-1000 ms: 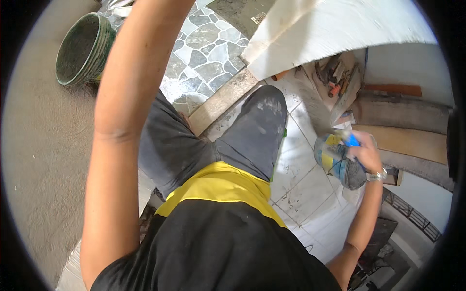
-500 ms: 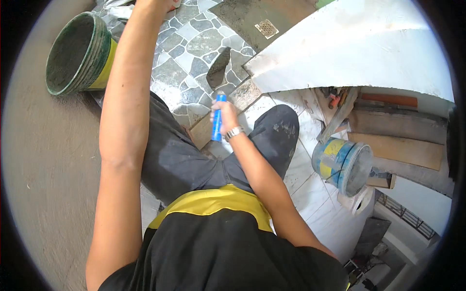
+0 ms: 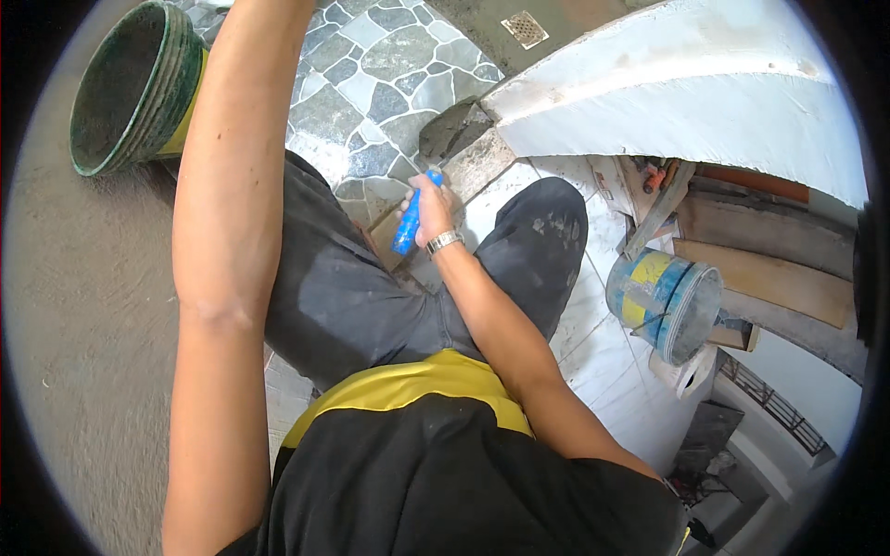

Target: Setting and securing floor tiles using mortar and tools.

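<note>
My right hand (image 3: 428,210), a metal watch on its wrist, is closed round the blue handle of a trowel (image 3: 406,232). The trowel's dark, mortar-smeared blade reaches forward beside a stone sill (image 3: 480,167), near the corner of a white wall. Whether the blade touches the floor I cannot tell. My left arm (image 3: 229,185) stretches straight ahead and leaves the picture at the top edge, so that hand is hidden. Below the blade and to its left spreads a floor of stone-patterned tiles (image 3: 399,56).
On the left a green bucket (image 3: 171,102) with a yellow band leans by a grey cement surface (image 3: 93,306). A low white wall (image 3: 649,93) curves across the right. Behind it stand a blue bucket (image 3: 663,301) and wooden boards (image 3: 769,269). A drain grate (image 3: 526,30) lies far ahead.
The trowel has swung so its handle tilts to the right, and its blade has shifted right toward the sill and wall corner. My left hand stays beyond the top edge.
</note>
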A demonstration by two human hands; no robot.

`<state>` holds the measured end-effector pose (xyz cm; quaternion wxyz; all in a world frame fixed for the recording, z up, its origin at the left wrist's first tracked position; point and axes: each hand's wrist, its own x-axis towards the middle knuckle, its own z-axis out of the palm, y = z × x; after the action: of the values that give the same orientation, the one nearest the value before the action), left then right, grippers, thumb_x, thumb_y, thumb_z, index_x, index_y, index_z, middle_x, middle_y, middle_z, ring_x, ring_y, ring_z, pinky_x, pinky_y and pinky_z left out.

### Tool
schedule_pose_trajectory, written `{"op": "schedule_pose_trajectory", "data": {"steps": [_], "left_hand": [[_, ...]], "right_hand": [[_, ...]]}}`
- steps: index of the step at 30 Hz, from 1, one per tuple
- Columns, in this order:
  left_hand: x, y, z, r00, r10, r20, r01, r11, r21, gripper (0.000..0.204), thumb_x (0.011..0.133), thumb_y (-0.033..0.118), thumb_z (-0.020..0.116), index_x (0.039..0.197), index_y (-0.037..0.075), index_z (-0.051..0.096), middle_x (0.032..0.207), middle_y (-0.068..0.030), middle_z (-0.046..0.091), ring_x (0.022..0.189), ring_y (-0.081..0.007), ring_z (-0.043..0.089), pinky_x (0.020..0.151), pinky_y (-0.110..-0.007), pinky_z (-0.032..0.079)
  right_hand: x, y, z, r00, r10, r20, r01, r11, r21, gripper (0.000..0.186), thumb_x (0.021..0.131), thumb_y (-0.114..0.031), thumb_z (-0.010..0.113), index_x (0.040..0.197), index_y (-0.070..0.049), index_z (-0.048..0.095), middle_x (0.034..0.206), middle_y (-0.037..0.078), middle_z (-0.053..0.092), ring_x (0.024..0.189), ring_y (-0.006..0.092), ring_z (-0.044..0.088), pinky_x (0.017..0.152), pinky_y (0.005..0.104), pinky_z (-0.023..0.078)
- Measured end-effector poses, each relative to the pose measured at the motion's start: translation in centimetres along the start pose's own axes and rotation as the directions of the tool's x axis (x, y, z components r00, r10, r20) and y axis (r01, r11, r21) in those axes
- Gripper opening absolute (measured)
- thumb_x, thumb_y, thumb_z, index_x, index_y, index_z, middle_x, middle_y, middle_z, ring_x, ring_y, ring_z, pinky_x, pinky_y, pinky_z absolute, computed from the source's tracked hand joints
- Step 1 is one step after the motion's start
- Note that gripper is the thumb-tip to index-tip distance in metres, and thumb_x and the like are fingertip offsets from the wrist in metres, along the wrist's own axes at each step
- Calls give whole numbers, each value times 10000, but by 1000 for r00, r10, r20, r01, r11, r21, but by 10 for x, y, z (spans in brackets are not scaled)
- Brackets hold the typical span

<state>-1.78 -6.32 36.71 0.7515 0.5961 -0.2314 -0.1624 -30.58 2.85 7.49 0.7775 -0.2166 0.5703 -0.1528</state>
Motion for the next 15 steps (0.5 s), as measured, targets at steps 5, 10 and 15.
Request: {"op": "schedule_pose_trajectory", "data": {"steps": [5, 10, 15], "left_hand": [[-17, -11, -1, 993, 96, 67, -101, 993, 64, 505, 1085, 333, 481, 1428, -38, 473, 1236, -181, 637, 941, -202, 647, 926, -379, 513], [18, 1, -14, 952, -117, 283, 135, 990, -44, 516, 1099, 321, 458, 1445, -63, 447, 1248, -187, 631, 942, -198, 643, 946, -382, 520], [-11, -6, 0, 992, 63, 107, -67, 997, 38, 510, 1096, 322, 465, 1447, -48, 453, 1223, -176, 635, 919, -189, 646, 944, -383, 516]], "right_hand": [[4, 12, 6, 997, -32, -72, 35, 999, 37, 260, 882, -314, 681, 968, -111, 542, 750, 56, 578, 570, 197, 600, 474, 382, 530], [27, 22, 18, 984, -131, -123, 144, 985, 101, 331, 907, -352, 645, 1024, -77, 501, 800, 117, 570, 598, 264, 624, 505, 476, 584], [44, 18, 41, 962, -160, -221, 200, 965, 171, 318, 939, -364, 583, 997, -59, 515, 746, 102, 560, 544, 267, 606, 465, 467, 547]]}}
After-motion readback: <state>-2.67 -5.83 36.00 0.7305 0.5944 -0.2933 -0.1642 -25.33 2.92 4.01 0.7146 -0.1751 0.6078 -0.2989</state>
